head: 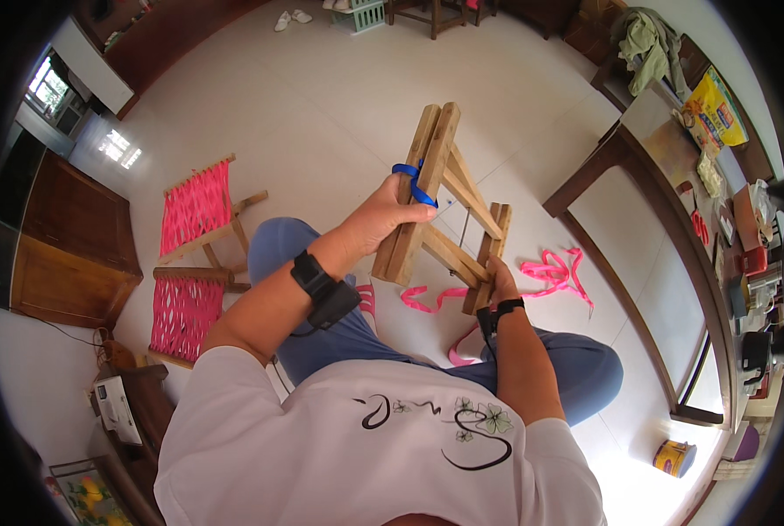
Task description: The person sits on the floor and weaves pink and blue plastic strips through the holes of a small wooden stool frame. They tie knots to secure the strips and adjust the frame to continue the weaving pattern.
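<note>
A wooden folding stool frame (464, 177) is held up before me, its crossed legs joining paired bars at either end. My left hand (389, 214) grips the upper pair of bars, thumb over the top. Beside that thumb a blue ribbon (418, 184) wraps around the bars. The lower pair of bars is in my right hand (502, 283), whose fingers are partly hidden behind the wood. Below and to the right, a loose pink strap (553, 273) trails in loops over the floor.
Two wooden folding stools with woven pink seats (198, 207) (188, 315) stand at left. Along the right runs a long table (619, 141) bearing a yellow bag (714, 115) and red-handled scissors (699, 227). A yellow-and-purple tin (675, 458) sits on the floor. White shoes (292, 20) lie far off.
</note>
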### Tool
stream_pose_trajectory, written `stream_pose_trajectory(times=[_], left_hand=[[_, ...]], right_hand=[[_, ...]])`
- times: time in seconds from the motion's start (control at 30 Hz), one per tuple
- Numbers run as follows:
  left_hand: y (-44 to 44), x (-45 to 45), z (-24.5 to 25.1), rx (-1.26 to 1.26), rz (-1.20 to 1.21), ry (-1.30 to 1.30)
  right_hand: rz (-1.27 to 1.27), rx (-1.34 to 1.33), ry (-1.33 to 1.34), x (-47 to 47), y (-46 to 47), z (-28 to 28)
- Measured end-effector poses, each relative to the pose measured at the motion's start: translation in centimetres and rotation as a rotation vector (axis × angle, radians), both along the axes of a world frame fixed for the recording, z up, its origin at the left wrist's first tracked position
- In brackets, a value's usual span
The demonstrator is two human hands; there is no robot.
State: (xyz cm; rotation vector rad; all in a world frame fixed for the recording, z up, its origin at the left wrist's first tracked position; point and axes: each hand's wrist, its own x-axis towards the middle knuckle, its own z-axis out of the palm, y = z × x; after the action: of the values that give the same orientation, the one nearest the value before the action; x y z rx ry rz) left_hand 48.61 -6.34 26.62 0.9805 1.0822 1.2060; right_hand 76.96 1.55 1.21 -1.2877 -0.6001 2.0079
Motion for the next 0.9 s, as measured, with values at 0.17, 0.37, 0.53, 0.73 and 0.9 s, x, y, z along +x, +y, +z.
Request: stream_pose_trajectory(times=[0.17,0.37,0.53,0.73,0.9], left_hand=[[-2.5,3.3,-3.4,-0.060,0.140,0.160],[-2.7,5.5,-7.7,0.020,0.247,0.416],[-2.0,5.7,-8.4,-0.039,0.209,0.381],[-2.1,4.7,-7.6,-0.138,0.169,0.079],[-1.9,4.6,-7.9,-0.123,0.189,0.111]], right_hand=[[0.173,0.119,-0.496,-2.7,-0.9,0.8],[0.364,0.310,0.046,-5.9,1.0,12.1],[0.639,0.538,-0.124,-6.9,-1.1,19.3],[0.469,0.793,-0.466,-7.0,-2.9,19.5],[0.095,1.066,-0.540,-7.3,-2.6,20.8]])
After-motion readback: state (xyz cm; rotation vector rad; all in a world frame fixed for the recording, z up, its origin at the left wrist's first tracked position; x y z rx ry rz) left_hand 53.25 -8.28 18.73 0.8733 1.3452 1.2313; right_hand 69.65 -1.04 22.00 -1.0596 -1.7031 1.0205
